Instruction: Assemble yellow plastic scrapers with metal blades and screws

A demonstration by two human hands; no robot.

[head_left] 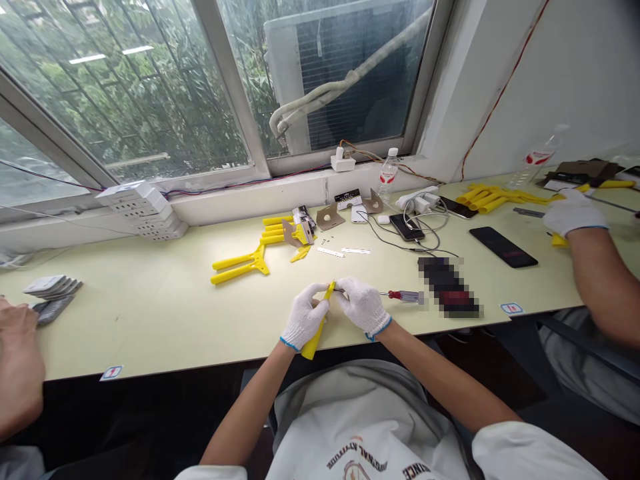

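Note:
My left hand (306,316), in a white knit glove with a blue cuff edge, is closed around a yellow plastic scraper handle (313,343). The handle slants, its wide end toward me and its narrow end up between my hands. My right hand (361,305), gloved the same way, is closed with its fingertips at that narrow end. A small dark bit shows by these fingertips, too small to name. A screwdriver (404,296) with a red and clear handle sticks out to the right of my right hand; whether the hand holds its shaft or it lies behind, I cannot tell.
Farther back lie yellow scraper handles (240,265), packaged scrapers (287,231), thin white strips (356,251) and tiny screws (327,240). Phones (503,247), cables and a bottle (389,175) stand right. White boxes (145,210) stack by the window. Co-workers' hands (575,212) are at both sides.

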